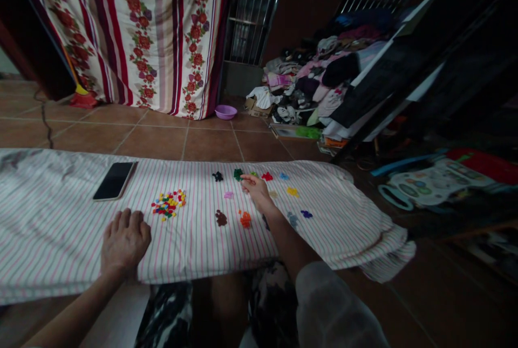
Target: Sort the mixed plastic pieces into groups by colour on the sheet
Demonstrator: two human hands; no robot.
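My right hand (pixel 256 190) reaches over the striped cloth (pixel 194 251), its fingertips pinched together beside a dark green pile of small pieces (pixel 238 174). Whatever it pinches, if anything, is too small to make out. Around it lie more little piles sorted by colour: black (pixel 218 176), red (pixel 267 176), light blue (pixel 284 176), yellow (pixel 292 192), pink (pixel 229 195), brown (pixel 220 218), orange (pixel 245 219) and dark blue (pixel 306 213). My left hand (pixel 124 240) rests palm down on the cloth, holding nothing, near a mixed heap of coloured pieces (pixel 169 204).
A phone (pixel 115 181) lies on the cloth at the left. Beyond the cloth's far edge, a purple basin (pixel 225 112) and a red broom (pixel 83 99) stand on the tiled floor by a floral curtain (pixel 162 35). A heap of clothes (pixel 315 78) fills the back right.
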